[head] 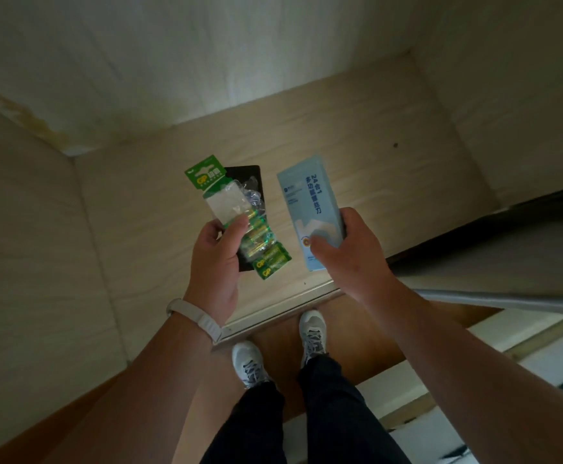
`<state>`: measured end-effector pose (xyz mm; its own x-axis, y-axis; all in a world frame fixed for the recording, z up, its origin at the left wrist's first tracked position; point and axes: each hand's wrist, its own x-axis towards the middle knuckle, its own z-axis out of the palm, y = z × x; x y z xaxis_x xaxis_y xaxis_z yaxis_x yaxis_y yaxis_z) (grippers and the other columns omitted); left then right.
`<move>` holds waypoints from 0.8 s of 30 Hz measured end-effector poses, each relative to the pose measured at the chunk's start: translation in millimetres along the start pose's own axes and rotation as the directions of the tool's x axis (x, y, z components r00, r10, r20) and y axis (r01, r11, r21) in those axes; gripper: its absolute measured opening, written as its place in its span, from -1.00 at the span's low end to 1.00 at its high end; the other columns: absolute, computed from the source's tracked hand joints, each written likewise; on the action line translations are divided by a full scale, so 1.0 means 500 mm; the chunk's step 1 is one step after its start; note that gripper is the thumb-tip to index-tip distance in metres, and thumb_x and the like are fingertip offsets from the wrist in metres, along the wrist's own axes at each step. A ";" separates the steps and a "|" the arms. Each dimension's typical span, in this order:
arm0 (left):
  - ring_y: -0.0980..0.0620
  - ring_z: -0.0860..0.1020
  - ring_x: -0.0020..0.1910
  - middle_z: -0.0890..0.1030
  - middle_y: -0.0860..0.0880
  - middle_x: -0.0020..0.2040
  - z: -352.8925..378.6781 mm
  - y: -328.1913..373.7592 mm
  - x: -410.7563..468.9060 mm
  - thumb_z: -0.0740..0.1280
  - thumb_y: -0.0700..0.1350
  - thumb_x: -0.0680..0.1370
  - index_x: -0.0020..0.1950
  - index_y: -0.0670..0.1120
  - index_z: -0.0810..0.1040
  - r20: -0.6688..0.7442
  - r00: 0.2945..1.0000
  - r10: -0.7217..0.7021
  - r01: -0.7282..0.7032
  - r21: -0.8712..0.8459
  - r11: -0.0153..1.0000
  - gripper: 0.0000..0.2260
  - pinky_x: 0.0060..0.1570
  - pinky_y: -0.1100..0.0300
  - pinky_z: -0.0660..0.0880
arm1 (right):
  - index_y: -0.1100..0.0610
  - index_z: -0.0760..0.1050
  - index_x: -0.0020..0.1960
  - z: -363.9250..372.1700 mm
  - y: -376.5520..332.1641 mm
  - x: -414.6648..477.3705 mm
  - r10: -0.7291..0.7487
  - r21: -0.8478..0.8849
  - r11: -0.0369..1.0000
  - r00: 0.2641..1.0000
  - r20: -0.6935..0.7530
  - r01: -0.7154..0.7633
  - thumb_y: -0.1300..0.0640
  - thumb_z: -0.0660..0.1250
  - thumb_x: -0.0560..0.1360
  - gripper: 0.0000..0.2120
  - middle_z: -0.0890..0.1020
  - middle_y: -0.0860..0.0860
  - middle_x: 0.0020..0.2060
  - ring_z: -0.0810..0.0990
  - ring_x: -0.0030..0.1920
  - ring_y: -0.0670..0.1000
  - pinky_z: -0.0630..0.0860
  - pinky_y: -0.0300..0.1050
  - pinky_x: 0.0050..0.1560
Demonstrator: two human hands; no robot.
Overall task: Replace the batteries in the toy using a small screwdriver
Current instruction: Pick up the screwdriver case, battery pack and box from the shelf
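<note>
Hands grip upright packs: left hand [218, 254] the battery pack [239, 216], right hand [347, 249] the screwdriver box [310, 202].

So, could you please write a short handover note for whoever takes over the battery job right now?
Left hand: holds the green battery pack together with a flat black item behind it.
Right hand: holds the pale blue screwdriver kit box, closed.
Both are held above the light wooden shelf.
Done: supplies in hand.
Left: no toy is in view; find it, unscrew, swap batteries, close.
</note>
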<state>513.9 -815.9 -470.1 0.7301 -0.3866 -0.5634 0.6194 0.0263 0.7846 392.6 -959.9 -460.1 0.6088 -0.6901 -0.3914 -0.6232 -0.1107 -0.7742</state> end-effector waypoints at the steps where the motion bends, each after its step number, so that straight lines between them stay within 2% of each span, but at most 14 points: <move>1: -0.01 0.69 -0.19 0.69 -0.06 -0.10 0.000 0.020 -0.019 0.37 -0.16 0.61 0.17 -0.15 0.51 0.000 1.000 0.006 -0.006 0.004 1.000 -0.83 -0.23 0.11 0.63 | -0.10 0.41 0.04 -0.010 -0.022 -0.020 -0.005 0.014 1.000 1.000 -0.007 0.005 -0.10 0.38 0.33 -0.69 0.58 -0.15 -0.17 0.58 -0.21 -0.29 0.44 -0.42 -0.45; 5: 0.00 0.71 -0.17 0.72 -0.04 -0.10 -0.003 0.096 -0.096 0.40 -0.13 0.59 0.12 -0.11 0.55 -0.008 1.000 0.024 -0.024 -0.007 1.000 -0.86 -0.26 0.13 0.63 | -0.10 0.41 0.02 -0.050 -0.106 -0.099 -0.039 0.050 0.998 0.999 -0.013 0.039 -0.11 0.36 0.32 -0.69 0.58 -0.14 -0.17 0.54 -0.23 -0.38 0.40 -0.47 -0.47; 10: 0.04 0.72 -0.17 0.74 0.03 -0.14 -0.007 0.174 -0.192 0.41 -0.09 0.58 0.06 -0.03 0.58 0.007 0.998 0.058 -0.058 -0.020 0.998 -0.92 -0.29 0.12 0.62 | -0.08 0.44 -0.01 -0.089 -0.200 -0.183 -0.085 0.066 0.994 0.996 -0.011 0.085 -0.12 0.34 0.28 -0.69 0.60 -0.13 -0.17 0.61 -0.24 -0.18 0.47 -0.40 -0.44; 13: 0.03 0.72 -0.16 0.74 0.03 -0.13 -0.009 0.204 -0.242 0.40 -0.09 0.59 0.04 -0.03 0.59 0.001 0.997 0.075 -0.075 -0.028 0.997 -0.94 -0.28 0.13 0.63 | -0.08 0.43 0.00 -0.109 -0.234 -0.219 -0.116 0.075 0.991 0.993 0.015 0.115 -0.08 0.37 0.33 -0.73 0.62 -0.10 -0.12 0.65 -0.16 -0.08 0.62 -0.19 -0.29; 15: 0.03 0.72 -0.16 0.74 0.02 -0.13 -0.006 0.216 -0.271 0.40 -0.09 0.59 0.04 -0.03 0.59 -0.014 0.995 0.095 -0.096 -0.030 0.995 -0.94 -0.28 0.12 0.64 | -0.07 0.46 0.04 -0.123 -0.247 -0.236 -0.139 0.079 0.987 0.990 0.033 0.136 -0.05 0.38 0.36 -0.73 0.64 -0.10 -0.09 0.66 -0.14 -0.07 0.64 -0.11 -0.23; 17: 0.04 0.72 -0.18 0.74 0.02 -0.14 -0.003 0.223 -0.297 0.40 -0.09 0.59 0.03 -0.04 0.58 -0.044 0.992 0.119 -0.121 -0.033 0.992 -0.94 -0.28 0.12 0.64 | -0.05 0.47 0.06 -0.133 -0.257 -0.245 -0.165 0.087 0.983 0.984 0.064 0.159 -0.02 0.39 0.39 -0.74 0.63 -0.09 -0.09 0.65 -0.14 -0.07 0.63 -0.16 -0.24; 20: 0.04 0.71 -0.19 0.73 0.01 -0.15 0.001 0.229 -0.331 0.39 -0.09 0.59 0.07 -0.07 0.57 -0.114 0.982 0.152 -0.157 -0.039 0.987 -0.91 -0.25 0.13 0.64 | -0.03 0.47 0.04 -0.146 -0.271 -0.248 -0.211 0.088 0.976 0.970 0.121 0.202 0.06 0.41 0.44 -0.79 0.62 -0.12 -0.13 0.62 -0.21 -0.17 0.46 -0.41 -0.43; 24: 0.03 0.71 -0.19 0.73 -0.04 -0.09 0.008 0.228 -0.369 0.39 -0.08 0.59 0.16 -0.12 0.56 -0.241 0.955 0.175 -0.199 -0.078 0.977 -0.82 -0.32 0.14 0.61 | -0.05 0.43 -0.07 -0.161 -0.292 -0.244 -0.254 0.135 0.965 0.937 0.239 0.227 0.10 0.40 0.44 -0.84 0.60 -0.16 -0.15 0.56 -0.29 -0.38 0.37 -0.45 -0.51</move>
<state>448.7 -745.1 -275.4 0.8751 -0.1422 -0.4625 0.4821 0.1743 0.8586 370.1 -917.1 -259.2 0.8461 -0.4476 -0.2896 -0.3971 -0.1667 -0.9025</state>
